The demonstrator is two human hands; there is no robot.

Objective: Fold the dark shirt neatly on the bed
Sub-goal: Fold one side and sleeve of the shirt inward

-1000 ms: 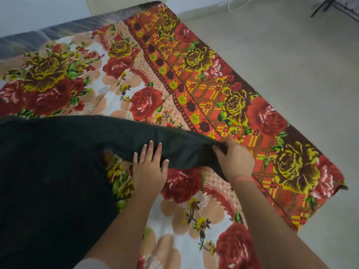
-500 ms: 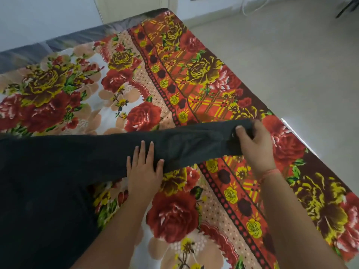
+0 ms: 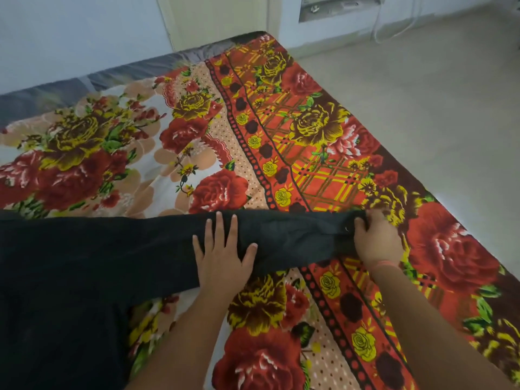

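The dark shirt (image 3: 84, 277) lies on the bed (image 3: 323, 170) at the lower left, its body spread under my view. One long sleeve stretches to the right across the floral sheet. My left hand (image 3: 222, 254) rests flat on the middle of that sleeve, fingers spread. My right hand (image 3: 375, 240) pinches the cuff end of the sleeve, where a small button shows, and holds it down near the bed's right side.
The bed's right edge runs diagonally beside a bare pale floor (image 3: 436, 108). A wall and a door frame (image 3: 219, 18) stand behind the bed's far end. A white cable (image 3: 394, 26) hangs by the far wall.
My right hand has drawn the cuff out to the right and laid the sleeve straight and flat. My left hand stayed pressed on the sleeve's middle.
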